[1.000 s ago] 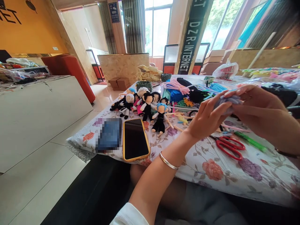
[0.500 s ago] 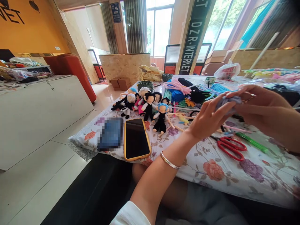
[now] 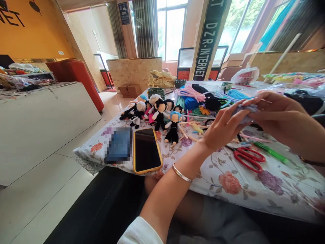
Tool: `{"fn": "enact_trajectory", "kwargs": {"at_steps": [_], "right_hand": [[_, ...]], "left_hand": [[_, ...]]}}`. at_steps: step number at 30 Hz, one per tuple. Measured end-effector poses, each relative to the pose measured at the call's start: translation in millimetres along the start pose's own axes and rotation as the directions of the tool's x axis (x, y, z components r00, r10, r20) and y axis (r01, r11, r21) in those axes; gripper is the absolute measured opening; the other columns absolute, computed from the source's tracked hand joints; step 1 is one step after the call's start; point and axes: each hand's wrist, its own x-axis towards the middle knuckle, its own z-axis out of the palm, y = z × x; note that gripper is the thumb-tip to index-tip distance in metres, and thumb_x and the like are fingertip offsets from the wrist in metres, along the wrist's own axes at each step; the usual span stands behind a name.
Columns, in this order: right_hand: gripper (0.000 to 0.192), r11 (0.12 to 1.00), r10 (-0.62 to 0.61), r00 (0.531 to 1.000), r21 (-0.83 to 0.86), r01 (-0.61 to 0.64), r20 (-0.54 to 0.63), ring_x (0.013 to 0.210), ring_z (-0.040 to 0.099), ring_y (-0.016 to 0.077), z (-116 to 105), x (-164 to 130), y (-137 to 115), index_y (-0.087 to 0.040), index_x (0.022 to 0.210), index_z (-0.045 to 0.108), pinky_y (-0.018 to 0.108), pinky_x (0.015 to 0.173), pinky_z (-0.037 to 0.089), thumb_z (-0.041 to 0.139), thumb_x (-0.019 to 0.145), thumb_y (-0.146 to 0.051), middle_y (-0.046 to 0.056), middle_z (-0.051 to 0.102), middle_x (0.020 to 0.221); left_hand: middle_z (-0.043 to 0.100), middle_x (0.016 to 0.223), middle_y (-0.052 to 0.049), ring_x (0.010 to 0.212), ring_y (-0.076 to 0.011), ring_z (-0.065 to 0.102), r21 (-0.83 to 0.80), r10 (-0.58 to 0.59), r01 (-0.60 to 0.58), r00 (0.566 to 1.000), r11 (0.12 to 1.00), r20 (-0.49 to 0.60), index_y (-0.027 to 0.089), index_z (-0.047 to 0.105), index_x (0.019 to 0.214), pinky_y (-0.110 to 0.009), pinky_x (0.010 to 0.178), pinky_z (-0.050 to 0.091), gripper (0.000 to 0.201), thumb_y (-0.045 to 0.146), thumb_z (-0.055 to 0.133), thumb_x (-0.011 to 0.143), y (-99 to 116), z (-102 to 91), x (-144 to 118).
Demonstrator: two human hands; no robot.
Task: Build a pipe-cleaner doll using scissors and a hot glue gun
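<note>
- The left hand (image 3: 220, 130) and right hand (image 3: 281, 118) meet above the counter (image 3: 228, 183); the fingers (image 3: 230, 117) of both are closed on a small grey-lilac fuzzy piece (image 3: 245, 112), held in the air between them.
- Directly below the fingers lie red scissors (image 3: 250, 158), with a green pen (image 3: 271, 153) just to their right.
- Containers: beyond and to the left of the fingers stand a green woven basket (image 3: 156, 92) and a darker small basket (image 3: 179, 83) — what they hold cannot be made out. A clear plastic bag (image 3: 245, 76) sits farther back, its contents unclear.
- Left of the fingers a cluster of small dolls (image 3: 157, 113) lies on the cloth, and nearer the counter's edge a phone in a yellow case (image 3: 146, 150).
- Against the earlier frames little differs — both hands stay clamped on the piece at nearly the same spot, the left fingers curled a touch tighter.
</note>
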Motion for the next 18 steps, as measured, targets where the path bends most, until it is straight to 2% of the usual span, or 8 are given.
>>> {"fn": "enact_trajectory", "kwargs": {"at_steps": [2, 3, 4, 6, 9, 12, 15, 18], "right_hand": [[0.033, 1.000, -0.005, 1.000, 0.002, 0.005, 0.016, 0.078, 0.059, 0.0132, -1.1, 0.4, 0.5, -0.024, 0.076, 0.063, 0.023, 0.061, 0.050, 0.081, 0.048, -0.017, 0.002, 0.061, 0.089], [0.035, 1.000, -0.005, 1.000, 0.002, 0.005, 0.022, 0.078, 0.059, 0.0127, -1.7, 0.6, 0.7, -0.024, 0.077, 0.064, 0.022, 0.062, 0.050, 0.082, 0.048, -0.018, 0.001, 0.061, 0.089], [0.035, 1.000, -0.005, 1.000, 0.002, 0.005, 0.026, 0.079, 0.059, 0.0125, -2.4, 0.8, 0.9, -0.024, 0.077, 0.064, 0.022, 0.063, 0.051, 0.082, 0.048, -0.018, 0.001, 0.061, 0.089], [0.035, 1.000, -0.007, 0.999, -0.005, 0.007, 0.034, 0.080, 0.060, 0.0133, -3.6, 0.6, 1.4, -0.025, 0.078, 0.064, 0.023, 0.064, 0.051, 0.083, 0.049, -0.020, 0.001, 0.061, 0.089], [0.031, 0.999, -0.032, 0.999, -0.017, 0.033, 0.032, 0.083, 0.060, 0.0149, -4.1, -1.1, 2.8, -0.026, 0.078, 0.063, 0.025, 0.066, 0.051, 0.082, 0.053, -0.023, 0.001, 0.063, 0.091], [0.029, 0.998, -0.067, 0.998, -0.012, 0.067, 0.004, 0.082, 0.060, 0.0141, -3.2, -2.7, 5.1, -0.024, 0.079, 0.062, 0.025, 0.065, 0.050, 0.080, 0.057, -0.021, 0.002, 0.063, 0.092], [0.029, 0.996, -0.093, 0.996, 0.009, 0.093, -0.009, 0.080, 0.061, 0.0141, -2.3, -2.8, 7.1, -0.024, 0.079, 0.061, 0.025, 0.061, 0.049, 0.079, 0.057, -0.020, 0.002, 0.064, 0.091], [0.029, 0.995, -0.095, 0.995, -0.005, 0.095, -0.015, 0.080, 0.061, 0.0149, -1.9, -1.4, 8.0, -0.025, 0.077, 0.060, 0.026, 0.061, 0.049, 0.080, 0.056, -0.022, 0.002, 0.065, 0.091]], "left_hand": [[0.056, 0.123, -0.018, 0.127, -0.0274, 0.037, 0.134, 0.136, -0.155, 0.981, 0.979, 0.140, -0.004, 0.055, 0.115, -0.037, 0.073, 0.045, 0.073, 0.017, -0.007, 0.083, -1.3, -1.5, -3.1], [0.058, 0.120, -0.017, 0.126, -0.0273, 0.038, 0.167, 0.183, -0.213, 0.967, 0.963, 0.175, -0.005, 0.057, 0.112, -0.037, 0.071, 0.045, 0.076, 0.016, -0.009, 0.081, -1.6, -2.1, -4.0], [0.059, 0.118, -0.017, 0.125, -0.0273, 0.039, 0.182, 0.213, -0.246, 0.960, 0.952, 0.185, -0.005, 0.058, 0.110, -0.037, 0.070, 0.045, 0.077, 0.016, -0.009, 0.080, -1.7, -2.7, -4.5], [0.059, 0.119, -0.018, 0.125, -0.0272, 0.038, 0.175, 0.211, -0.234, 0.967, 0.956, 0.139, -0.004, 0.058, 0.110, -0.038, 0.072, 0.045, 0.075, 0.017, -0.007, 0.081, -2.1, -4.9, -4.3], [0.056, 0.125, -0.017, 0.128, -0.0268, 0.032, 0.088, 0.110, -0.107, 0.993, 0.990, -0.032, -0.003, 0.055, 0.116, -0.041, 0.080, 0.043, 0.070, 0.017, -0.004, 0.082, -3.3, -9.3, -2.8], [0.054, 0.129, -0.016, 0.129, -0.0256, 0.029, -0.064, 0.005, -0.017, 0.982, 0.998, -0.189, -0.002, 0.052, 0.120, -0.042, 0.087, 0.041, 0.069, 0.017, -0.004, 0.084, -3.4, -7.6, -0.7], [0.051, 0.131, -0.018, 0.131, -0.0257, 0.028, -0.244, -0.107, 0.034, 0.951, 0.969, -0.290, -0.002, 0.049, 0.122, -0.043, 0.091, 0.040, 0.067, 0.021, -0.003, 0.088, 0.3, 4.5, 3.2], [0.049, 0.133, -0.024, 0.132, -0.0240, 0.030, -0.392, -0.283, 0.125, 0.883, 0.911, -0.376, -0.004, 0.053, 0.117, -0.040, 0.097, 0.038, 0.062, 0.028, 0.006, 0.092, 4.0, 14.1, 6.6]]}}
